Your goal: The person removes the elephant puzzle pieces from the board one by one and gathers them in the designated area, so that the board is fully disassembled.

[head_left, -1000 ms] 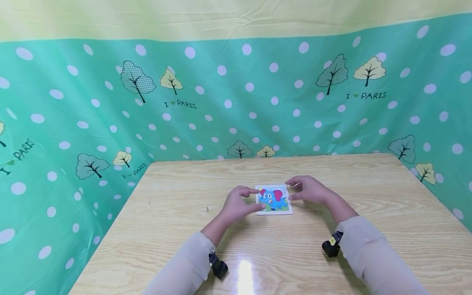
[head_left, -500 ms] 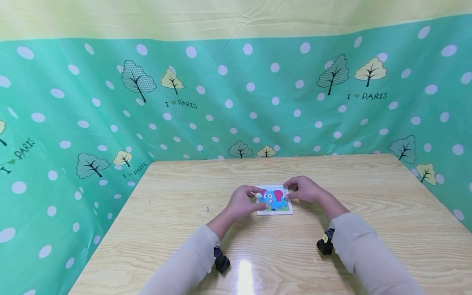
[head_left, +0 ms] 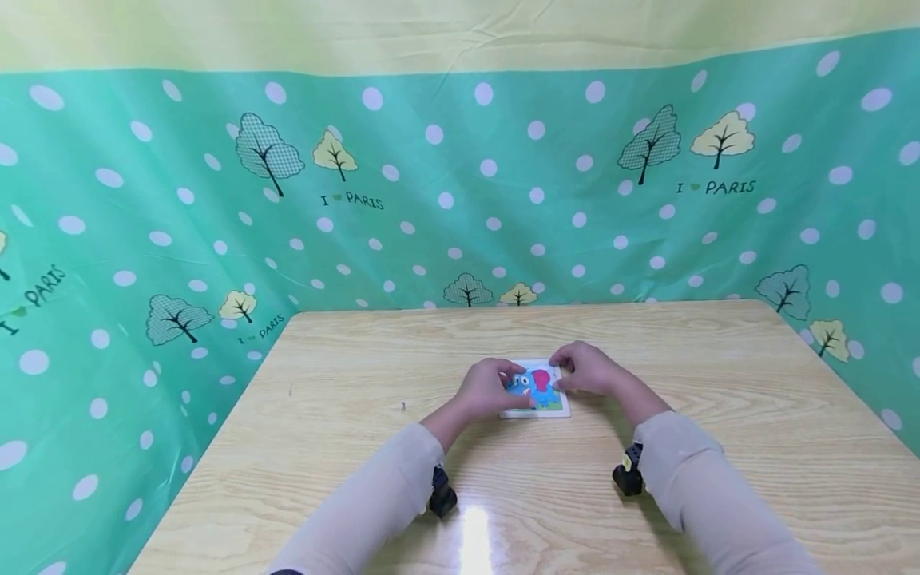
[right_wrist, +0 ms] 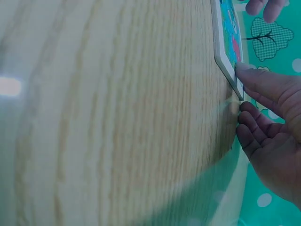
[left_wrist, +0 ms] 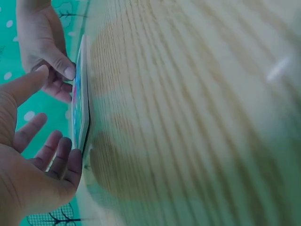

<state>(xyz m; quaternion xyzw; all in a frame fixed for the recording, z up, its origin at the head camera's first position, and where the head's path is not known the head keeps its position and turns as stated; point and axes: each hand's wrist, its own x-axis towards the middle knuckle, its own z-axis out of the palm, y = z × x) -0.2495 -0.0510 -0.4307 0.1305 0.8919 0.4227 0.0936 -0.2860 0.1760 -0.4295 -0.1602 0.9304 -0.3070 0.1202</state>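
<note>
A square picture puzzle (head_left: 541,380) with a blue, pink-eared elephant and a white border lies flat on the table. My left hand (head_left: 483,389) reaches over its left part, thumb and fingers spread apart, covering some of the picture. In the left wrist view that hand (left_wrist: 37,174) holds nothing; its loosely bent fingers are close to the puzzle's edge (left_wrist: 85,115). At the far right corner is my right hand (head_left: 591,370). The right wrist view shows its thumb (right_wrist: 261,81) resting on the puzzle's border, with the other fingers loosely bent beside the corner.
The wood-grain table (head_left: 345,479) extends around the puzzle. A small dark speck (head_left: 403,406) is on it to the left. A green polka-dot curtain (head_left: 402,192) hangs along the back and sides. Black wrist cameras (head_left: 442,493) sit at both cuffs.
My left hand has moved right, farther over the puzzle, and hides more of the picture. My right hand has shifted slightly left onto the border. The puzzle stays in place.
</note>
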